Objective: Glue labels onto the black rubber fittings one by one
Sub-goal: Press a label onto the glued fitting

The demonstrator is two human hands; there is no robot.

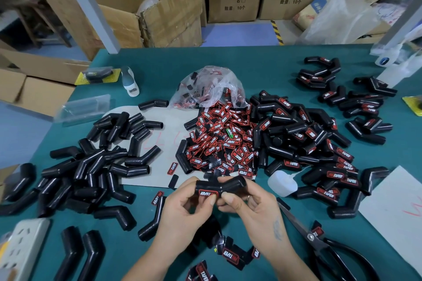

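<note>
- Holding one bent black fitting (220, 186) level above the near edge of the green surface (262, 68), between both hands, presumably so the label face stays turned up toward the camera.
- Left hand (182, 209): grip clenched round the fitting's left leg, thumb pressing on the red-and-black label (208, 193); judged to be seating the label while the glue takes.
- Right hand (249, 206): grip pinching the fitting's right leg near the bend, steadying it against the thumb pressure.
- Label sitting on the left leg, just beside the bend; printing upside down as viewed.
- Unlabelled fittings (91, 166) heaped to the left, labelled fittings (319, 143) heaped to the right, loose labels (223, 139) piled between; layout judged to run stock from left to right through the hands.
- Small white squeeze bottle (282, 182) lying just right of the hands, likely the glue, kept within reach.
- Scissors (319, 244) lying at near right, apart from the work.
- Not verifiable: glue under the label, and whether its edges are fully down; left thumb covers its right end.
- Clear bag (212, 86) behind the label pile: contents only partly legible.
- Bottom of frame cuts off several labels and both forearms.
</note>
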